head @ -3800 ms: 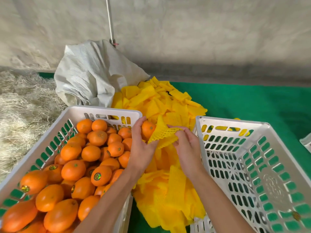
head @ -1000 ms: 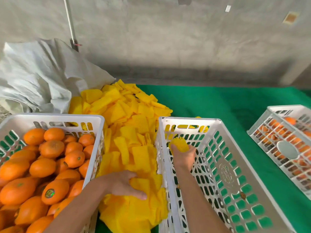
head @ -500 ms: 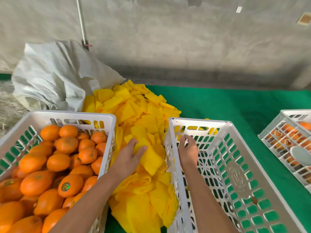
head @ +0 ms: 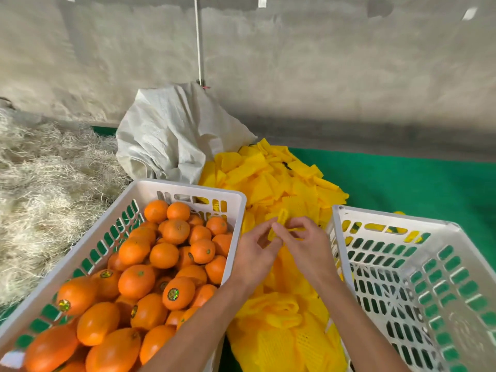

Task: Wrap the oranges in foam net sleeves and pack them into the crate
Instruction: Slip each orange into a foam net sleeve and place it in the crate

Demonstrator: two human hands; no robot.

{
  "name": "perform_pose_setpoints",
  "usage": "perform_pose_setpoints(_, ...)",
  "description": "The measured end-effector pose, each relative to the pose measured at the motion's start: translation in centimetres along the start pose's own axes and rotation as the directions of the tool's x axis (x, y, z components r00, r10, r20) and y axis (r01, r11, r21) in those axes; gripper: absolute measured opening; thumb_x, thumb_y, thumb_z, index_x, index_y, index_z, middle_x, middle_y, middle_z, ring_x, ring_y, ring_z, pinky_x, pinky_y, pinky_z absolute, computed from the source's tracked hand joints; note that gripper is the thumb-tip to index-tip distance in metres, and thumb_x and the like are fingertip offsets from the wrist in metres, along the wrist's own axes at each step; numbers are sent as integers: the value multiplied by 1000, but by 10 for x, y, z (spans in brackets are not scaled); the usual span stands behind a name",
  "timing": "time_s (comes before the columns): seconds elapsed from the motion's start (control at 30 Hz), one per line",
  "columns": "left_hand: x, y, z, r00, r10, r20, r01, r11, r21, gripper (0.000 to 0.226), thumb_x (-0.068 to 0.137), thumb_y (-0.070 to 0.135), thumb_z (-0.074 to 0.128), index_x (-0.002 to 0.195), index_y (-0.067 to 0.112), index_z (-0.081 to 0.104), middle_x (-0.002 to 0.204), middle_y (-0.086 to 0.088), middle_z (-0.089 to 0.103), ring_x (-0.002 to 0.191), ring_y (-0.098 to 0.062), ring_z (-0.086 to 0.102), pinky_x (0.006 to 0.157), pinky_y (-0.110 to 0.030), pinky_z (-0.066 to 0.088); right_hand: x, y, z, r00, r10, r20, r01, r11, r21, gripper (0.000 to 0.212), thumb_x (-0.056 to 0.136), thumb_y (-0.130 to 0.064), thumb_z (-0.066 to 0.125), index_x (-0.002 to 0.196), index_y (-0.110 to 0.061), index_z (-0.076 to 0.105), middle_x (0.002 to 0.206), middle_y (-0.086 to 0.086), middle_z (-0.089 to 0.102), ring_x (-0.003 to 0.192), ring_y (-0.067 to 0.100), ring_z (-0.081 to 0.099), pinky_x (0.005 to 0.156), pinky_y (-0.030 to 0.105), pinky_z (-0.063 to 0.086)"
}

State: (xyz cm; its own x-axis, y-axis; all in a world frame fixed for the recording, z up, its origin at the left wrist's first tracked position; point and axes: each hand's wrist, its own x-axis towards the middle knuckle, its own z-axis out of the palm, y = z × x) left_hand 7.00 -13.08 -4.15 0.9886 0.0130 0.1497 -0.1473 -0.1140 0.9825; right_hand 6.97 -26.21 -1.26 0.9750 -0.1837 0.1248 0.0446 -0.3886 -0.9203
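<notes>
A yellow foam net sleeve [head: 277, 229] is pinched between the left hand [head: 253, 255] and right hand [head: 303, 244], above the sleeve pile [head: 271, 181]. Being light, soft and stretchy, it is best gripped at its open rim.

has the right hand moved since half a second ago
Yes. The right hand was down inside the empty crate by its near-left wall; now it is out, left of that wall, over the yellow sleeve pile, pinching a sleeve with the left hand.

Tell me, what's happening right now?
Both hands, left and right, pinching one yellow foam net sleeve. Oranges untouched in left crate. Right crate unobstructed.
</notes>
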Motion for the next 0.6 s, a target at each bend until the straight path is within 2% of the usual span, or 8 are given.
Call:
perform_pose_setpoints(0.07,1,2,1,995,-98,-5,96,979,-178,35,95,10,71,129,18,70,106,6,78,94,-10,70,83,-28,59,3,7,-4,1000,-7,21,6,999,42,20,89,-47,74,102,-32,72,103,-16,71,96,-2,66,81,22,54)
perform_pose_setpoints(0.17,4,11,0,977,-214,1,193,879,-436,30,92,15,76,119,4,71,112,-16,75,107,-26,73,85,-48,63,2,14,-8,995,-70,74,62,993,104,12,95,-30,70,105,-31,76,110,-10,70,103,4,65,84,21,53)
perform_pose_setpoints(0.27,7,13,-2,974,-224,-35,181,863,-471,25,92,11,75,108,-7,68,99,-20,70,98,-30,73,80,-57,63,0,14,-7,988,-99,119,76,980,184,12,94,-23,72,104,-23,79,111,-7,70,105,2,66,83,20,54)
perform_pose_setpoints(0.4,5,4,0,985,-156,-75,126,943,-307,17,98,1,65,115,6,68,105,-9,72,96,-29,74,72,-48,65,-1,15,-11,992,67,106,-92,963,255,16,102,-25,62,98,-18,75,98,-3,75,100,14,70,88,28,55)
perform_pose_setpoints(0.47,5,2,1,985,-155,-79,137,971,-196,32,97,-6,62,121,14,66,111,-5,68,97,-25,72,72,-47,65,0,13,-13,972,196,130,-235,857,459,19,105,-21,55,104,-10,71,101,4,76,104,23,71,90,33,56)
perform_pose_setpoints(0.5,4,1,2,987,-147,-65,135,978,-156,36,96,-8,60,122,17,67,114,-5,69,98,-25,72,73,-48,65,0,11,-13,950,261,172,-311,745,590,21,105,-16,53,114,-4,67,110,11,75,110,29,70,92,36,57)
perform_pose_setpoints(0.57,3,0,0,991,-127,-32,124,988,-89,35,99,-7,53,110,19,74,107,-12,75,93,-35,73,73,-50,65,0,7,-12,885,380,270,-444,507,739,30,105,-9,51,131,5,56,125,24,68,119,36,65,92,42,57)
perform_pose_setpoints(0.6,4,2,-1,989,-147,-25,144,986,-86,35,100,-6,50,102,18,76,99,-16,76,89,-40,72,72,-51,64,0,5,-11,852,423,308,-491,442,751,34,105,-8,51,136,4,52,129,25,65,121,37,64,90,43,57)
